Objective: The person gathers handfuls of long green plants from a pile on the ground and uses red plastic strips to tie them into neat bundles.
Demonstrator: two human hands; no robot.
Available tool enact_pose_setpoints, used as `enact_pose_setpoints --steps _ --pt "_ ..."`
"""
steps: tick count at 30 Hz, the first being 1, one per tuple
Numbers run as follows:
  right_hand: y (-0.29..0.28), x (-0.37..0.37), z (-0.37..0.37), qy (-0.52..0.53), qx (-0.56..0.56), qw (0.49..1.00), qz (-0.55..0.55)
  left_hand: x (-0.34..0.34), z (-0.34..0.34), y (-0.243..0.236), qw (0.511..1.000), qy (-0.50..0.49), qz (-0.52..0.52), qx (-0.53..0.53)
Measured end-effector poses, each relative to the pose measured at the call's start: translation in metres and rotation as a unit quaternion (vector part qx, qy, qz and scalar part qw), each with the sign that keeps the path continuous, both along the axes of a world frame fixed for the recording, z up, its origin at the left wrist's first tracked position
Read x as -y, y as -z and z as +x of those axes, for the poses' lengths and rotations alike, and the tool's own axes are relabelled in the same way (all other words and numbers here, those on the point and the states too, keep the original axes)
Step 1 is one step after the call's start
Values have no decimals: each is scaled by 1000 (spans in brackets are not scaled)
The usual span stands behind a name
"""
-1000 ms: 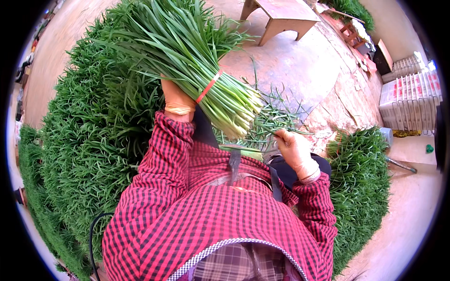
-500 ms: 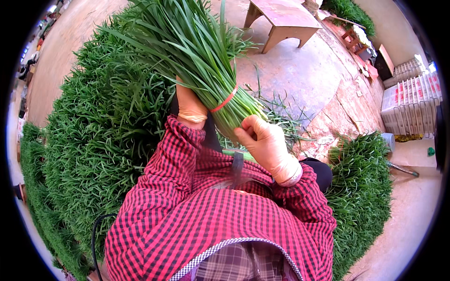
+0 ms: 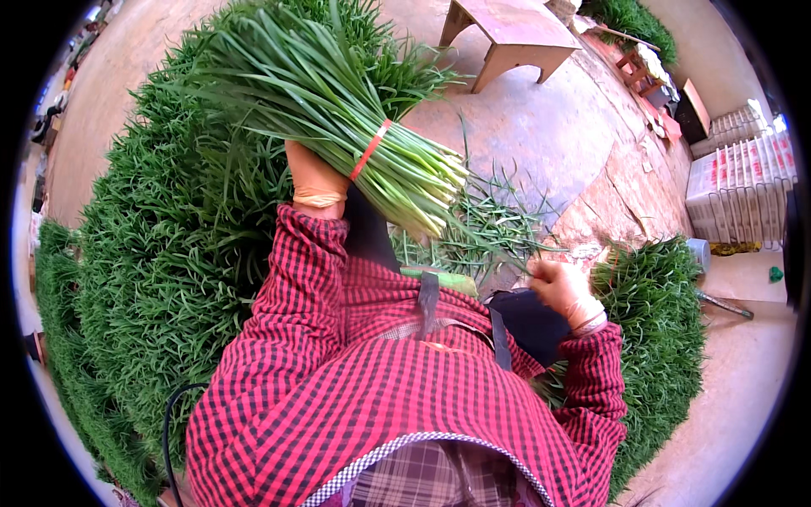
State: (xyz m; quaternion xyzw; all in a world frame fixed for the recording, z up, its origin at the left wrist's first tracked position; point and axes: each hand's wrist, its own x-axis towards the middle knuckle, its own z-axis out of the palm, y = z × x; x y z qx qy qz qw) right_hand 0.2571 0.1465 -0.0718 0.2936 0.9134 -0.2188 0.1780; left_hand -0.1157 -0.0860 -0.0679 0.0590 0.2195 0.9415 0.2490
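A thick bundle of garlic chives point(image 3: 325, 106) lies tilted in front of me, its leaves toward the upper left and its pale cut ends toward the lower right. A red band point(image 3: 370, 152) circles it near the stem end. My left hand point(image 3: 314, 176), in a thin pale glove, is closed around the underside of the bundle; its fingers are mostly hidden by the stems. Apart from the bundle, to its lower right, my gloved right hand point(image 3: 562, 290) has its fingers curled in a pinch. A thin green leaf seems to trail from it toward the stem ends.
Large heaps of chives point(image 3: 177, 211) stand at my left and another heap point(image 3: 646, 329) at my right. Loose trimmings point(image 3: 498, 220) litter the floor ahead. Beyond are a low wooden stool point(image 3: 515, 34) and stacked white crates point(image 3: 739, 182) at the right.
My right hand has drawn away from the stem ends toward the lower right. My left hand has moved left with the bundle, which has turned so its stems point further right.
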Motion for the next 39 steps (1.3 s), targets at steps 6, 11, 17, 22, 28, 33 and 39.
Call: enact_pose_setpoints --steps 6,11,17,22,28,33,39 --pt "-34 24 -76 21 -273 959 -71 -18 13 -16 998 20 55 12" --pt "-75 85 -198 23 -494 862 -116 -66 75 -26 980 -58 -155 -109" --pt "-62 39 -205 198 -629 665 -350 -73 99 -34 995 24 -99 6" --pt "-56 24 -168 246 -603 648 -394 -72 105 -22 991 65 -106 57" --pt "-32 11 -135 313 -602 608 -413 -70 98 -20 982 146 -104 51" --pt "5 34 -111 219 -441 744 -451 -88 81 -42 970 223 -69 68" --pt "14 52 -114 274 -439 656 -550 -116 58 -64 924 341 -163 -61"
